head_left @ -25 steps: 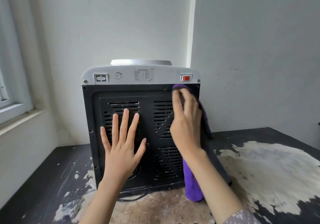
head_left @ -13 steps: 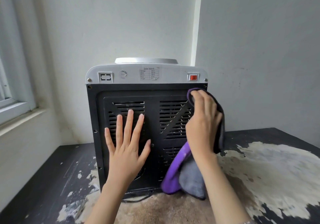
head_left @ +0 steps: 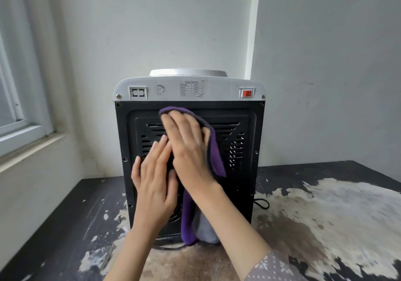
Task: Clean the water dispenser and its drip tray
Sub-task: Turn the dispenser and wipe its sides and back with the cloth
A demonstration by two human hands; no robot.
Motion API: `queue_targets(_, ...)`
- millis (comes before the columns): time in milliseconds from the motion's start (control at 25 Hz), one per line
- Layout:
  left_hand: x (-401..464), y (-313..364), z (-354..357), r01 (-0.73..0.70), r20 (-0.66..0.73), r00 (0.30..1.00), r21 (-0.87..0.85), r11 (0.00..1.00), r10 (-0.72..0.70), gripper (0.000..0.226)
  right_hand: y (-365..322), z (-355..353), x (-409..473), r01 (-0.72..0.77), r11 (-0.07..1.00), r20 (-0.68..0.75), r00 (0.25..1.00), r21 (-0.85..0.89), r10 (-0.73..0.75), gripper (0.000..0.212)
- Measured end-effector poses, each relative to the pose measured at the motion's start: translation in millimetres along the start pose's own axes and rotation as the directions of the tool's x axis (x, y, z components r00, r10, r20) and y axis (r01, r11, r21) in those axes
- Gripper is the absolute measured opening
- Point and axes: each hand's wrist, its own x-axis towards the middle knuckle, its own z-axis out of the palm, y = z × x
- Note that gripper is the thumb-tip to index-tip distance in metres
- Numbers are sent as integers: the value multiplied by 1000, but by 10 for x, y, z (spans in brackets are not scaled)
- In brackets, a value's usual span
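dispenser: water dispenser (head_left: 249, 128) sits on my beat-up black table (head_left: 325, 193), back panel facing me
cloth: purple cloth (head_left: 214, 150) pressed on the upper vents
right hand (head_left: 188, 148): fingers straight, flat on the cloth
left hand (head_left: 154, 178): flat and spread, bracing the panel

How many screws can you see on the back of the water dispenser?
7 at least: two top left, two top right, two left edge, one right edge; hands may hide others.
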Motion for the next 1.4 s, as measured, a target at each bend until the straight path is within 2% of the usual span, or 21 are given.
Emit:
queue_targets(80, 7, -41, -147, 35, -131, 990, -131, 991, -52, 48, -157, 106, 55, 59, 998, -28, 998, 38, -58, 37)
queue_targets(160, 20, -164, -270, 125, -264, 951, -152, 980, -162, 46, -278, 192, 105, 102, 992, -80, 992, 74, -96, 33)
queue_targets(240, 46, -302, -359, 242, -303, 906, -201, 949, -296, 44, -327, 217, 122, 125, 991, -110, 987, 44, -120, 31)
queue_targets(360, 87, -382, -446, 335, -181, 894, -335, 880, -410, 37, -292, 88, 143, 164, 986, -36, 986, -41, -165, 35)
queue_targets(480, 94, -356, -464, 373, -94, 896, -372, 850, -434, 39, -75, -141, 177, 91, 980, 104, 992, -176, -73, 44)
queue_targets(600, 80, -335, -458, 403, -40, 891, -392, 827, -453, 42, 336, -364, 136, -39, 965, 96, 993, -260, 66, 46)
queue_targets(760, 78, -330, -439, 411, -51, 882, -403, 817, -469, 43, 888, -628, 44, -110, 936, 86, 985, -333, 147, 48)
queue_targets(880, 62, -301, -438, 382, -116, 889, -344, 858, -443, 43, 1101, -763, -26, -157, 925, 58, 980, -345, 188, 51)
queue_targets(1000, 57, -175, -401, 216, -241, 940, -123, 969, -240, 43, 1157, -787, -199, -236, 933, -12, 970, -273, 242, 52)
queue_targets(1080, 94, -45, -335, 72, -156, 985, -35, 997, -77, 44, 1143, -719, -301, -226, 956, -55, 974, -188, 220, 50)
queue_targets(1160, 119, 60, -221, -43, 2, 999, 23, 999, 43, 48, 1105, -629, -312, -168, 976, -44, 986, -141, 164, 55)
queue_targets(1280, 97, 120, -47, -37, 169, 986, 97, 995, 20, 61, 1073, -609, -208, -123, 975, -22, 992, -183, 121, 61)
queue_targets(1400, 65, 83, 53, -16, 224, 974, 189, 982, -28, 70, 1195, -683, -256, -132, 960, -46, 991, -245, 124, 56)
